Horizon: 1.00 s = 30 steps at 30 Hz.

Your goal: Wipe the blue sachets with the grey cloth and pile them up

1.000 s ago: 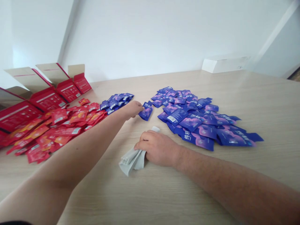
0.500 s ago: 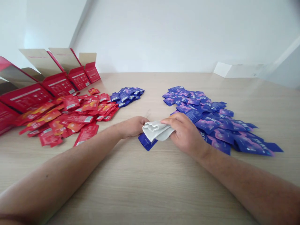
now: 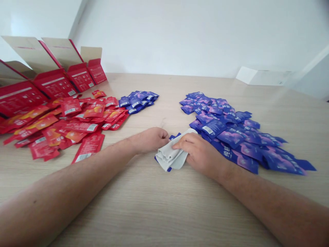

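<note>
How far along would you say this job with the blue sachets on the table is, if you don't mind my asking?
The small heap of blue sachets beside the red ones looks done, though I can't be sure. In hand: the right hand presses a grey cloth onto one blue sachet, with the left hand at its edge. Left: the larger blue heap, and probably the scattered red sachets before the open red cartons.

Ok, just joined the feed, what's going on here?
A person's right hand presses a grey cloth onto a blue sachet, with the left hand beside it at the sachet's edge. Piles of blue sachets and red sachets lie on the wooden table, with open red cartons behind.
</note>
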Motion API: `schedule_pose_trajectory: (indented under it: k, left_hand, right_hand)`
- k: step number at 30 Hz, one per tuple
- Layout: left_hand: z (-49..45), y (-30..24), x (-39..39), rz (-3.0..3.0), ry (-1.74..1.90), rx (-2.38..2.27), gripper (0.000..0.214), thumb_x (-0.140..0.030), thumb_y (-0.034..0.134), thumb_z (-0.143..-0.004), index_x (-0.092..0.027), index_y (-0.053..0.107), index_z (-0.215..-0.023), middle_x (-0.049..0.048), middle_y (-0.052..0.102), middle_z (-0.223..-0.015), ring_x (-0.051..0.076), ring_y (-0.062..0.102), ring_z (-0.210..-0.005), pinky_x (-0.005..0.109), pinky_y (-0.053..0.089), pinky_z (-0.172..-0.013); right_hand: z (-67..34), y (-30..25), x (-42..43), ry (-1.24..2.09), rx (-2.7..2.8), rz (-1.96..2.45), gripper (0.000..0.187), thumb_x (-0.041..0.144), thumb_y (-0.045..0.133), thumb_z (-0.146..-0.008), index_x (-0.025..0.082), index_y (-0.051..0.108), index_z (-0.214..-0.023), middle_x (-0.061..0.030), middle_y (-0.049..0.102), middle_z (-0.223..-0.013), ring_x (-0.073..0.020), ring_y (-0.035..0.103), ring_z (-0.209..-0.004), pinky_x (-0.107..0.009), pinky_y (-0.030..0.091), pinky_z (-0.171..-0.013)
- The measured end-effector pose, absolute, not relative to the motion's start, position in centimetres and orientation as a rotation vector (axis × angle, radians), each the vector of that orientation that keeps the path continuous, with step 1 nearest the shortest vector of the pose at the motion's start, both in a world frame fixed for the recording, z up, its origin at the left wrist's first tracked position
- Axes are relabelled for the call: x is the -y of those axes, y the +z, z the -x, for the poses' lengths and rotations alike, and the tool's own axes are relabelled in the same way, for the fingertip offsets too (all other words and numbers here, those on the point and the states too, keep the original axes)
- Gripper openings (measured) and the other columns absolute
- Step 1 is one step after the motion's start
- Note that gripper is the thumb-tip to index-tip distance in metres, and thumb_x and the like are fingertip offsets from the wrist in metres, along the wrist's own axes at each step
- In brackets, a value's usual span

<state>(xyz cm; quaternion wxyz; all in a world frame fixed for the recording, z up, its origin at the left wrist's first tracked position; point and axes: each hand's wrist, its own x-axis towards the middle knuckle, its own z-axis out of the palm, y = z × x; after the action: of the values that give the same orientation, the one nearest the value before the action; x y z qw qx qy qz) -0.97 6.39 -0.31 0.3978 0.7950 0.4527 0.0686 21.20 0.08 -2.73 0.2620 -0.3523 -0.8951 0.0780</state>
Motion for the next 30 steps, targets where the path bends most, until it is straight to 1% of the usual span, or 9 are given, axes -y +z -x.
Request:
schedule_pose_trajectory:
  k: [3, 6, 8, 14, 16, 19, 22, 26, 30]
  left_hand:
    - [1.2, -0.4, -6.5, -1.99, 0.179, -1.097, 0.022, -0.033, 0.052, -0.08, -0.019, 0.068, -0.076, -0.0032, 0.058, -0.062, 0.011, 0.046, -0.055, 0.023, 0.031, -0.05]
    - [1.4, -0.5, -6.5, -1.994, 0.182, -1.065, 0.024, -0.035, 0.052, -0.083, -0.019, 0.069, -0.08, -0.0037, 0.058, -0.062, 0.01, 0.045, -0.054, 0.022, 0.032, -0.05]
    - [1.5, -0.4, -6.5, -2.015, 0.196, -1.053, 0.024, -0.037, 0.053, -0.084, -0.019, 0.069, -0.081, -0.0034, 0.06, -0.066, 0.01, 0.046, -0.055, 0.022, 0.034, -0.051]
    - [1.3, -0.2, -6.3, -1.939, 0.201, -1.076, 0.024, -0.037, 0.053, -0.084, -0.018, 0.067, -0.081, -0.0036, 0.057, -0.061, 0.01, 0.047, -0.052, 0.021, 0.035, -0.048]
    - [1.3, -0.2, -6.4, -1.934, 0.21, -1.071, 0.023, -0.037, 0.054, -0.084, -0.018, 0.066, -0.081, -0.0037, 0.057, -0.061, 0.01, 0.048, -0.052, 0.02, 0.035, -0.048]
    - [1.4, -0.3, -6.5, -1.978, 0.24, -1.036, 0.022, -0.037, 0.056, -0.084, -0.018, 0.067, -0.08, -0.0032, 0.059, -0.065, 0.009, 0.048, -0.055, 0.019, 0.036, -0.05]
    - [1.4, -0.5, -6.6, -1.958, 0.252, -1.032, 0.023, -0.038, 0.057, -0.084, -0.018, 0.067, -0.08, -0.0033, 0.058, -0.064, 0.009, 0.047, -0.053, 0.019, 0.035, -0.048]
    - [1.0, -0.6, -6.2, -1.89, 0.278, -1.056, 0.025, -0.041, 0.054, -0.085, -0.018, 0.062, -0.077, -0.0049, 0.053, -0.057, 0.008, 0.043, -0.047, 0.019, 0.032, -0.043]
    - [0.5, -0.4, -5.7, -1.912, 0.261, -1.082, 0.024, -0.04, 0.055, -0.084, -0.019, 0.062, -0.076, -0.0048, 0.055, -0.057, 0.008, 0.046, -0.047, 0.018, 0.034, -0.042]
  right_hand:
    - [-21.2, -2.8, 0.0, 0.191, 2.357, 1.018, 0.032, 0.004, 0.058, -0.088, 0.018, 0.069, -0.114, -0.0095, 0.067, -0.109, -0.0242, 0.06, -0.104, -0.041, 0.048, -0.096]
    - [-20.4, -2.5, 0.9, 0.242, 2.449, 0.852, 0.032, 0.003, 0.059, -0.087, 0.02, 0.07, -0.112, -0.0076, 0.068, -0.107, -0.0226, 0.06, -0.103, -0.038, 0.049, -0.095]
    - [-20.0, -2.2, 1.5, 0.243, 2.511, 0.747, 0.029, 0.005, 0.059, -0.088, 0.02, 0.071, -0.11, -0.0076, 0.068, -0.105, -0.0223, 0.059, -0.103, -0.037, 0.049, -0.093]
    - [-20.8, -2.5, 0.6, 0.182, 2.359, 1.001, 0.033, 0.002, 0.059, -0.085, 0.018, 0.071, -0.112, -0.0093, 0.068, -0.106, -0.0236, 0.06, -0.102, -0.04, 0.048, -0.094]
    - [-20.7, -2.4, 0.7, 0.198, 2.378, 0.965, 0.032, 0.003, 0.061, -0.086, 0.018, 0.071, -0.112, -0.0087, 0.068, -0.106, -0.0232, 0.06, -0.102, -0.039, 0.048, -0.094]
    - [-20.1, -2.1, 1.5, 0.238, 2.48, 0.774, 0.03, 0.005, 0.062, -0.086, 0.018, 0.071, -0.111, -0.0076, 0.068, -0.105, -0.0223, 0.059, -0.102, -0.036, 0.049, -0.093]
    - [-20.1, -2.0, 1.4, 0.219, 2.434, 0.847, 0.032, 0.004, 0.061, -0.086, 0.018, 0.071, -0.113, -0.008, 0.068, -0.107, -0.0228, 0.059, -0.104, -0.037, 0.048, -0.095]
    - [-21.0, -2.2, 0.4, 0.208, 2.295, 0.997, 0.034, 0.003, 0.06, -0.086, 0.019, 0.07, -0.114, -0.0089, 0.067, -0.108, -0.023, 0.06, -0.103, -0.04, 0.048, -0.095]
    - [-20.9, -1.9, 0.7, 0.259, 2.384, 0.85, 0.035, 0.004, 0.06, -0.086, 0.021, 0.07, -0.114, -0.0071, 0.067, -0.108, -0.0222, 0.06, -0.103, -0.037, 0.049, -0.093]
